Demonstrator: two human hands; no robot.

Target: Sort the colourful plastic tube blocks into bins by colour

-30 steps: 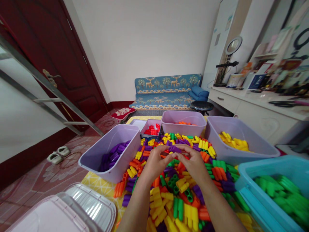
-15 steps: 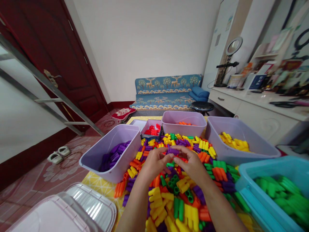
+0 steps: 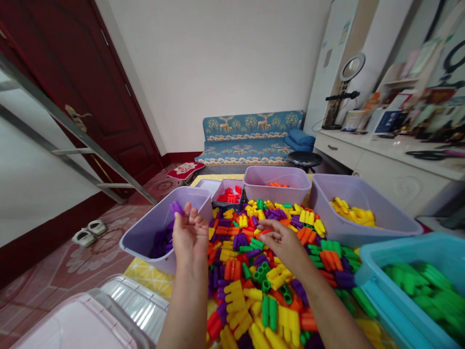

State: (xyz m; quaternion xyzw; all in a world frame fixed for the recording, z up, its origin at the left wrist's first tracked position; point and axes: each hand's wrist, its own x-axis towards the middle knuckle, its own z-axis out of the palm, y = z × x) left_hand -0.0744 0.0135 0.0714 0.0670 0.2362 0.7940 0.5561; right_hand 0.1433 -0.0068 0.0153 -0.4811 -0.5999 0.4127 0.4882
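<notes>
Over the left lilac tub (image 3: 132, 242), my left hand (image 3: 192, 230) is palm up with its fingers apart. A purple plastic building block (image 3: 176, 208) is at the thumb tip, with no finger closed round it; whether it still touches the thumb is unclear. More purple blocks (image 3: 160, 244) lie in that tub. My right hand (image 3: 286, 245) hovers over the mixed pile, fingers bent and thumb apart. Red shows in the gap between them, seemingly from the pile. Yellow blocks (image 3: 278, 277) and green blocks (image 3: 269, 312) lie below that hand.
Beyond the pile stand a small box (image 3: 227, 185) of red blocks and a lilac tub (image 3: 276, 194) with orange ones. To the right are a lilac tub (image 3: 363, 237) of yellow blocks and a turquoise tub (image 3: 378, 286) of green ones. Clear lids (image 3: 134, 303) lie at the left front.
My hands have parted. The left has swung left from the pile to the tub with the purple block and turned palm up. My right hand stays nearly in place.
</notes>
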